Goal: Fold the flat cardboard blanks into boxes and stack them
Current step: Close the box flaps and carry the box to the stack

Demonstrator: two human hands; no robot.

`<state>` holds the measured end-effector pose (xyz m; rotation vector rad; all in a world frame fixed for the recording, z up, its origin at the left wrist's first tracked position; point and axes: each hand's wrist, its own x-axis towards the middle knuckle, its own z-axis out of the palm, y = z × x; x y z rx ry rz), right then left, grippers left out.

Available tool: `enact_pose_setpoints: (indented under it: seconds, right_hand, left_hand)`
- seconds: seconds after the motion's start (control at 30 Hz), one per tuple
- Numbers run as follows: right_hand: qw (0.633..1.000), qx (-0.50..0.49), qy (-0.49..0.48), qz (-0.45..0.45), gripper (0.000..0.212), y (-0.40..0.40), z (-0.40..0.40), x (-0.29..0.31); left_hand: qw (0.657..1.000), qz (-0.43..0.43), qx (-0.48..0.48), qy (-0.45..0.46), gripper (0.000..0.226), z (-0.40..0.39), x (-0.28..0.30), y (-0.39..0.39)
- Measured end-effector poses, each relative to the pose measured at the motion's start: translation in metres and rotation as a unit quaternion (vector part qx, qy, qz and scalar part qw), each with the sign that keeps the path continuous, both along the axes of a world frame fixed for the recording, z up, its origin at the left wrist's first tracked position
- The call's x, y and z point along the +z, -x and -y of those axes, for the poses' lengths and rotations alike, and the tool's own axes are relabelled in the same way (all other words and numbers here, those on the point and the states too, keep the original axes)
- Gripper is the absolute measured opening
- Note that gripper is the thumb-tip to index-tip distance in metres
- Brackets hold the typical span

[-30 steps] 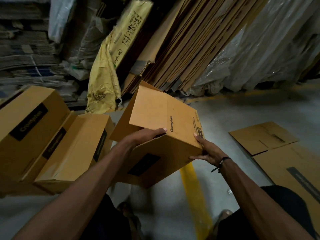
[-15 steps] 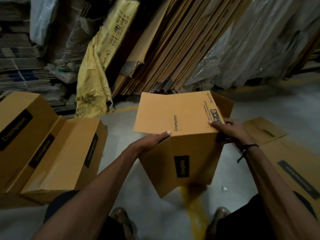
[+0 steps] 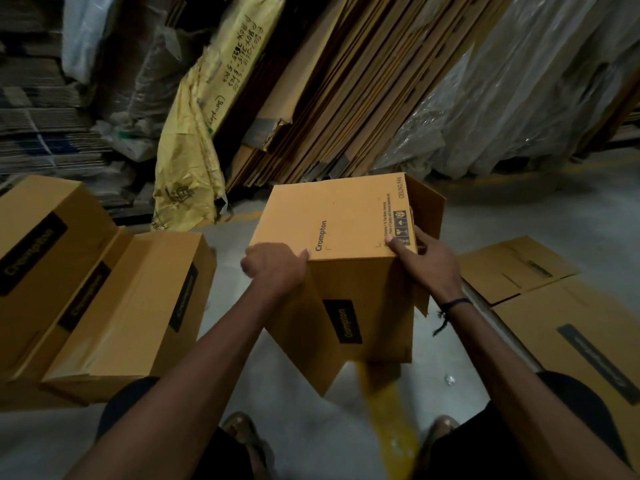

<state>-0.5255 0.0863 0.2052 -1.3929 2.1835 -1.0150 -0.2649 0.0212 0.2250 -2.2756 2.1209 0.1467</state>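
Now the box sits higher in the view than half a second ago, held in the air over the floor between the person's knees, its broad flap lying nearly flat on top. The left hand has shifted from resting open at the flap's near edge to curling its fingers over the left corner, gripping it; the right hand still holds the right corner, thumb pressed on the flap and fingers wrapped behind. The box's lower end blurs over a yellow floor line, and its far side is hidden. Two folded boxes lie touching at the left, the outer one cut off by the frame. Two flat blanks lie on the floor at the right, partly cut off. Cardboard sheets lean behind, too many to count.
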Motion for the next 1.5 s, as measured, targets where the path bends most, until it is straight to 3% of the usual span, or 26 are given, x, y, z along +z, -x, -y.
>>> enact_pose_setpoints:
  seconds: [0.07, 0.13, 0.27, 0.37, 0.53, 0.67, 0.8, 0.9, 1.1, 1.33, 1.5]
  right_hand:
    - [0.999, -0.005, 0.024, -0.028, 0.074, -0.017, -0.001, 0.000]
    - [0.998, -0.010, 0.047, -0.047, 0.070, -0.031, -0.002, -0.002]
    - [0.995, -0.001, 0.068, -0.076, 0.071, -0.051, 0.003, -0.011]
    - [0.994, 0.008, 0.091, -0.058, 0.075, -0.057, 0.011, -0.027]
    - [0.995, 0.016, 0.055, 0.086, 0.073, -0.042, 0.035, -0.057]
    - [0.957, 0.040, -0.026, 0.285, 0.088, -0.019, 0.059, -0.079]
    - [0.927, 0.083, -0.024, 0.364, 0.087, -0.014, 0.052, -0.085]
    - [0.930, 0.084, -0.011, 0.358, 0.075, -0.006, 0.041, -0.083]
    - [0.936, 0.143, 0.027, 0.319, 0.076, 0.006, 0.020, -0.074]
    - [0.932, 0.269, -0.071, 0.230, 0.054, -0.016, 0.006, -0.058]
    - [0.920, 0.323, -0.110, 0.190, 0.046, -0.019, -0.001, -0.052]
  left_hand:
    - [0.994, -0.057, -0.052, 0.083, 0.065, -0.003, 0.008, 0.012]
    - [0.971, -0.151, -0.157, 0.095, 0.062, -0.002, 0.008, 0.024]
    - [0.944, -0.234, -0.231, 0.006, 0.064, 0.013, 0.002, 0.046]
    - [0.948, -0.223, -0.220, -0.061, 0.071, 0.021, 0.000, 0.055]
    - [0.947, -0.219, -0.225, -0.075, 0.076, 0.025, -0.003, 0.053]
    - [0.946, -0.211, -0.237, -0.071, 0.075, 0.025, -0.010, 0.048]
    - [0.945, -0.215, -0.238, -0.067, 0.074, 0.027, -0.011, 0.042]
    - [0.943, -0.218, -0.243, -0.064, 0.073, 0.027, -0.014, 0.035]
    - [0.949, -0.259, -0.178, -0.018, 0.076, 0.027, -0.012, 0.014]
    - [0.964, -0.258, -0.049, -0.032, 0.102, 0.032, -0.003, -0.003]
    - [0.963, -0.254, -0.025, -0.084, 0.108, 0.042, 0.006, -0.013]
